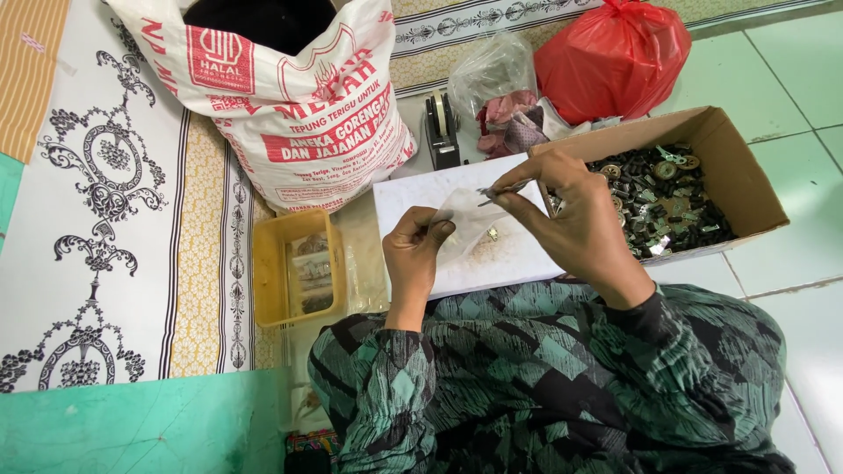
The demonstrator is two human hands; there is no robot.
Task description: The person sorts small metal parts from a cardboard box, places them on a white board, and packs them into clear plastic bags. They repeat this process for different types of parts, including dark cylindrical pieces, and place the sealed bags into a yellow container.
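My left hand pinches the edge of a small clear plastic bag held over a white board on my lap. Inside the bag lies a small brass-coloured piece. My right hand holds a thin metal screw between its fingertips at the bag's mouth. Right of that hand stands an open cardboard box filled with several black and metal hardware pieces.
A yellow plastic tray with small packets sits at my left. Behind are a large white printed sack, a tape dispenser, a clear bag of cloth and a red plastic bag. Green tiles lie to the right.
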